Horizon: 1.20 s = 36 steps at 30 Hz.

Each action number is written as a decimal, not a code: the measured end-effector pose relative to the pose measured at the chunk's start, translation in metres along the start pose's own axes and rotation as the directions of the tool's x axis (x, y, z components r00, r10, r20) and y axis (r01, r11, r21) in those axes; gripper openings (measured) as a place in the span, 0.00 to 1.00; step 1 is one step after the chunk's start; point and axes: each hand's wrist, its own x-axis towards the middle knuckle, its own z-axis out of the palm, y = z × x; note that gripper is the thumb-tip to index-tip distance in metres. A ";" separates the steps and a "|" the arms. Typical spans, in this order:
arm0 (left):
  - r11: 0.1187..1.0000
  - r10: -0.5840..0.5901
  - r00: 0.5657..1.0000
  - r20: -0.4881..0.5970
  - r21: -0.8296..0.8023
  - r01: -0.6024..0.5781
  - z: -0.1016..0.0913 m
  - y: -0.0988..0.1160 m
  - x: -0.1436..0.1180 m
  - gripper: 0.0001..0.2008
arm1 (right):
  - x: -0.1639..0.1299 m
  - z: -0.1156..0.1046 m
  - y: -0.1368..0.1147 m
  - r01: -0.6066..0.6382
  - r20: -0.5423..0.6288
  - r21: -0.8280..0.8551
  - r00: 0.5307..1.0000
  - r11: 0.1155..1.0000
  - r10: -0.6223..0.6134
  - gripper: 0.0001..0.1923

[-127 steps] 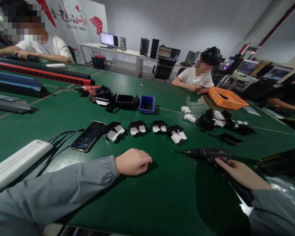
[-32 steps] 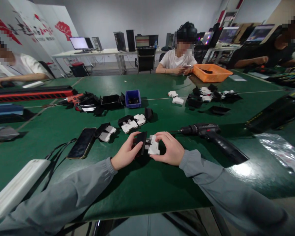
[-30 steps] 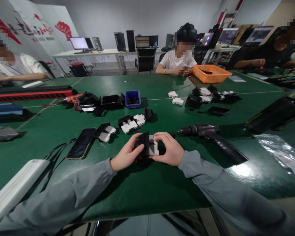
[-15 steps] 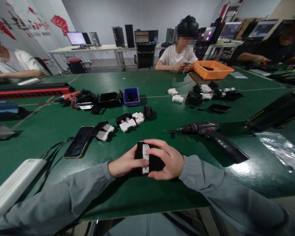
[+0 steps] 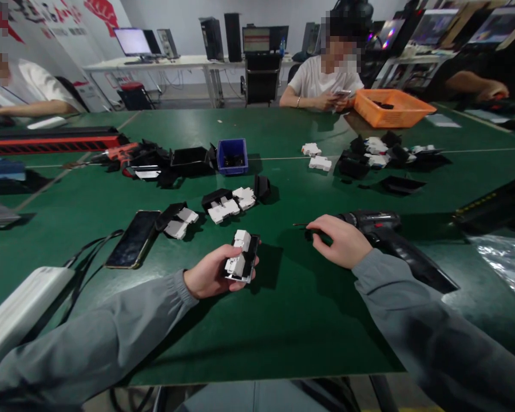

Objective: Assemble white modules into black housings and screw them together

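Head view: a small blue bin (image 5: 232,155) stands well beyond the fingers, something dark and indistinct in it; farther off and to the right an orange tray (image 5: 390,108) sits in front of a seated person (image 5: 324,77), a dark item lying in it; an open black box (image 5: 190,161) stands just left of the blue bin, its contents not clear.

The left hand (image 5: 209,274) has its fingers curled round a black-and-white assembly (image 5: 241,264), held just above the green table (image 5: 283,320); its long axis runs away from the person, tilted slightly right, white parts facing up.

The right hand (image 5: 341,240) rests with loosely bent fingers on the front of a black power drill (image 5: 386,240); whether they actually clasp it I cannot tell; the drill lies on its side, bit toward the left hand, grip trailing right.

Just beyond the left fingers lie loose black-and-white parts (image 5: 229,204) and another pair (image 5: 177,220); left of those a phone (image 5: 133,238), then a white power bank (image 5: 19,312) with its cable.
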 end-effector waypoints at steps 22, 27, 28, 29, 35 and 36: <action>0.996 -0.073 0.963 0.260 0.076 0.055 -0.011 -0.001 -0.003 0.29 | 0.003 0.020 -0.001 -0.134 -0.135 0.328 0.973 0.935 0.187 0.08; 0.993 -0.055 0.964 0.259 0.113 0.027 -0.008 -0.002 -0.003 0.37 | 0.001 0.020 -0.001 -0.246 -0.118 0.450 0.936 0.859 0.330 0.10; 0.992 -0.064 0.966 0.250 0.124 0.034 -0.008 -0.002 -0.002 0.36 | 0.001 0.020 -0.002 -0.263 -0.093 0.505 0.930 0.822 0.355 0.12; 0.990 -0.076 0.968 0.238 0.134 0.044 -0.009 -0.003 -0.001 0.35 | 0.001 0.020 -0.005 -0.277 -0.066 0.574 0.922 0.771 0.380 0.14; 0.986 -0.118 0.971 0.209 0.140 0.090 -0.011 -0.004 0.002 0.34 | 0.005 0.022 -0.020 -0.357 0.154 0.835 0.882 0.419 0.445 0.23; 0.986 -0.120 0.970 0.213 0.138 0.092 -0.011 -0.004 0.002 0.34 | 0.005 0.022 -0.022 -0.363 0.175 0.841 0.884 0.401 0.433 0.23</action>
